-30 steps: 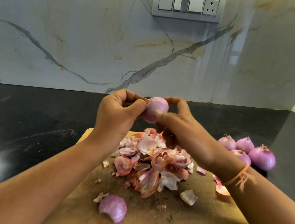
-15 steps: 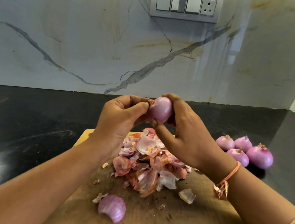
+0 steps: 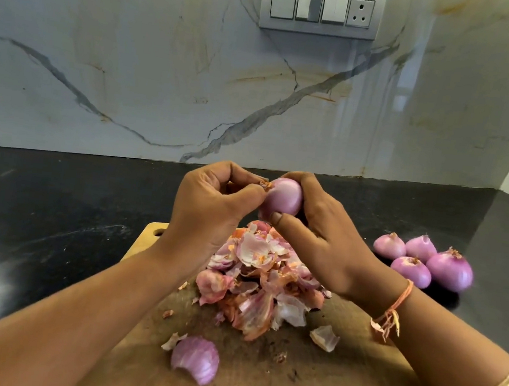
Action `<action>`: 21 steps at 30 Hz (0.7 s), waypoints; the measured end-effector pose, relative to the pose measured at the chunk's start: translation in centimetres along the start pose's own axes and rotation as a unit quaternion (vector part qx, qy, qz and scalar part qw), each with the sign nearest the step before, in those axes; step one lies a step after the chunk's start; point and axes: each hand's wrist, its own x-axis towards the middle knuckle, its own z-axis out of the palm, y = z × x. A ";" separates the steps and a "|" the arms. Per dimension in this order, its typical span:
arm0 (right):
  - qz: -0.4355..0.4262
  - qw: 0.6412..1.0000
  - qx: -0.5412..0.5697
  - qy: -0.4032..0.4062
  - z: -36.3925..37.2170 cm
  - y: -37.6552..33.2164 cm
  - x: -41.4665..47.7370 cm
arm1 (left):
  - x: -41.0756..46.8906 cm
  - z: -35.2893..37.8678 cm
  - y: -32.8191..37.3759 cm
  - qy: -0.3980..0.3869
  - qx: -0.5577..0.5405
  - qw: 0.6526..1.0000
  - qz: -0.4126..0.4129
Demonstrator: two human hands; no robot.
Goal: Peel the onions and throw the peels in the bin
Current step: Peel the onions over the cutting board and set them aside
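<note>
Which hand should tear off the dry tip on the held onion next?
Left. The left hand already pinches the dry orange-brown tip of the round pink-purple peeled onion, while the right hand wraps the bulb in a steadying grip, likely best kept as the holder.

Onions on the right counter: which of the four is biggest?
The rightmost onion, nearest the counter's right end. It is clearly bulkier than the three onions clustered to its left.

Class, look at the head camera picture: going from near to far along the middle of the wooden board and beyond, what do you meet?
Loose curved onion peel → pile of peels → onion held in both hands → black counter → marble wall → switch panel.
</note>
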 end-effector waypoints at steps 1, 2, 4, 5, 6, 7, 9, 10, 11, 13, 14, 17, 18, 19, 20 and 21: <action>-0.001 1.000 0.005 0.001 0.0 0.0 0.0 | 0.0 0.0 0.0 -0.003 0.003 1.000 0.005; 0.000 1.000 0.011 0.002 0.0 0.0 0.0 | -0.1 -0.1 0.0 -0.007 0.007 1.000 0.011; 0.006 1.000 0.025 0.004 0.0 0.1 0.0 | -0.1 -0.1 0.0 -0.017 0.014 1.000 0.022; 0.012 0.999 0.033 0.003 -0.1 0.1 0.1 | -0.1 -0.2 0.0 -0.022 0.016 0.999 0.027; 0.020 0.999 0.040 0.001 -0.1 0.1 0.1 | -0.1 -0.2 0.0 -0.027 0.017 0.999 0.032; 0.027 0.999 0.046 -0.002 -0.2 0.1 0.1 | -0.1 -0.2 0.0 -0.032 0.020 0.999 0.036; 0.036 0.998 0.054 -0.009 -0.4 0.2 0.2 | -0.2 -0.2 0.0 -0.038 0.026 0.998 0.040; 0.039 0.998 0.058 -0.011 -0.4 0.2 0.2 | -0.2 -0.2 0.0 -0.040 0.028 0.998 0.041; 0.041 0.997 0.062 -0.013 -0.5 0.2 0.2 | -0.2 -0.2 0.0 -0.040 0.028 0.998 0.042; 0.050 0.996 0.078 -0.017 -0.5 0.3 0.2 | -0.2 -0.1 0.1 -0.038 0.022 0.998 0.041; 0.055 0.994 0.090 -0.019 -0.5 0.3 0.2 | -0.2 -0.1 0.1 -0.036 0.021 0.998 0.041; 0.076 0.989 0.125 -0.028 -0.6 0.4 0.3 | -0.2 -0.2 0.2 -0.043 0.028 0.998 0.042; 0.083 0.987 0.132 -0.031 -0.6 0.5 0.3 | -0.3 -0.2 0.2 -0.047 0.034 0.997 0.044; 0.090 0.986 0.139 -0.032 -0.6 0.6 0.4 | -0.3 -0.2 0.2 -0.052 0.038 0.997 0.044; 0.100 0.983 0.148 -0.031 -0.6 0.7 0.5 | -0.3 -0.2 0.2 -0.055 0.039 0.997 0.044; 0.111 0.980 0.163 -0.030 -0.6 0.7 0.6 | -0.3 -0.2 0.2 -0.056 0.037 0.997 0.044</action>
